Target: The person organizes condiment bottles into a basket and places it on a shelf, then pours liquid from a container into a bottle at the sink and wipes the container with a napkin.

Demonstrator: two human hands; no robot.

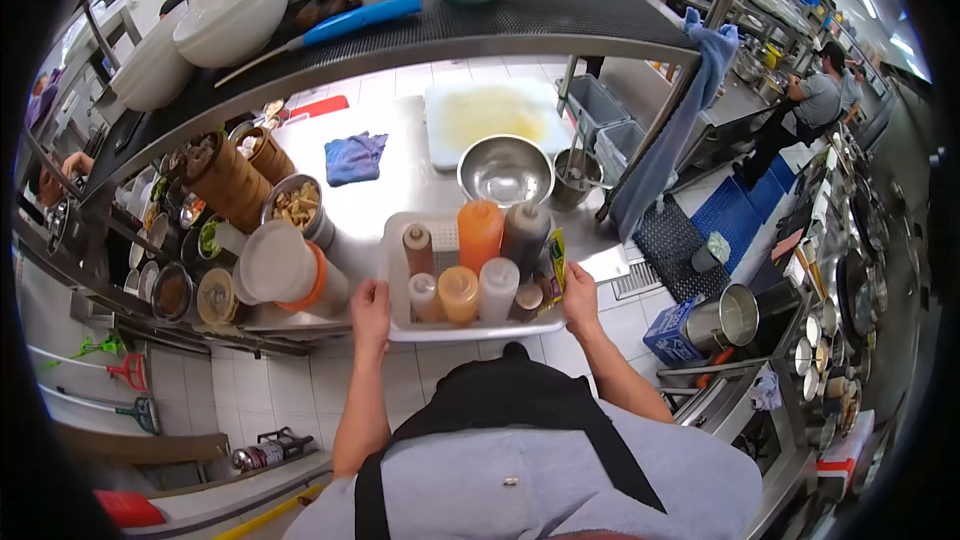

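Steel surface (390,202) ahead of left hand (371,307) and right hand (580,295), both gripping white plastic tray (480,333) between them; squeeze bottles (459,295) already loaded, tray not yet released.

Bare steel counter (363,212) opens a passage between the crumpled blue-purple cloth (355,160) and the white plastic tray (470,333). A round steel bowl (505,180) obstructs the far side, brown bamboo steamers (228,183) the left; the black-matted shelf (560,10) hangs overhead.
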